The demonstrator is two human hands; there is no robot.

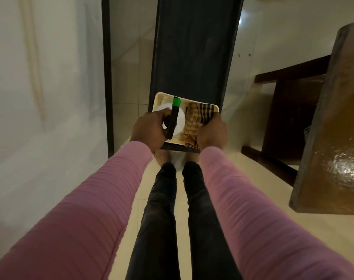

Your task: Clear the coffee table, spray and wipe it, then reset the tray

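A cream tray rests on the near end of a long dark table. In the tray's left half stands a white spray bottle with a black trigger head and green nozzle; my left hand is wrapped around its head. A brown and black checked cloth lies in the right half of the tray. My right hand is closed on the cloth's near right part. Both arms wear pink sleeves.
A brown wooden table with a dark frame stands close at the right. A white wall and a dark vertical post run along the left. My legs in dark trousers stand on cream floor tiles.
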